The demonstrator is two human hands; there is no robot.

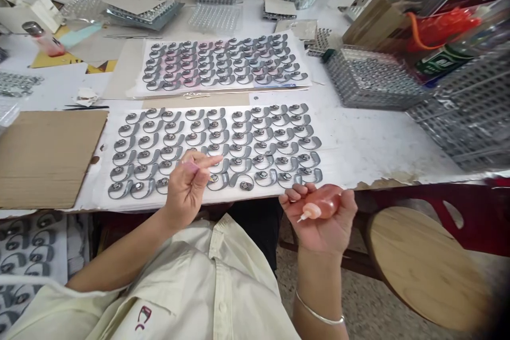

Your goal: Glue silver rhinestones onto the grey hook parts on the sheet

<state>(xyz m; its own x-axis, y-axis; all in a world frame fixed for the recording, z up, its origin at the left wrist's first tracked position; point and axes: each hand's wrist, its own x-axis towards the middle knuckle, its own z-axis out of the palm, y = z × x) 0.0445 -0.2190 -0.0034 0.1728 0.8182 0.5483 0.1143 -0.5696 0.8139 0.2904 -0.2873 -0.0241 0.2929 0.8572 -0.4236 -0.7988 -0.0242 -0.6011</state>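
Observation:
My right hand (324, 223) is wrapped round a small squeeze bottle (327, 201) of red liquid. The bottle's pale nozzle tips down to the left, just off the table's front edge. Over the front rows of the near board (223, 191), my left hand (185, 186) is closed with its index finger reaching to the right. A pink patch shows at its fingertips; whether that is a stain or a small held thing is unclear. Several grey curved metal pieces (261, 176), each with a round stud, lie in rows on this white-covered board.
Behind it lies a second board of similar pieces (223, 64). A brown cardboard sheet (48, 159) is at the left, clear plastic trays (374, 77) are stacked at the right, and a small bottle (43, 38) stands at the back left. A round wooden stool (426, 265) is below right.

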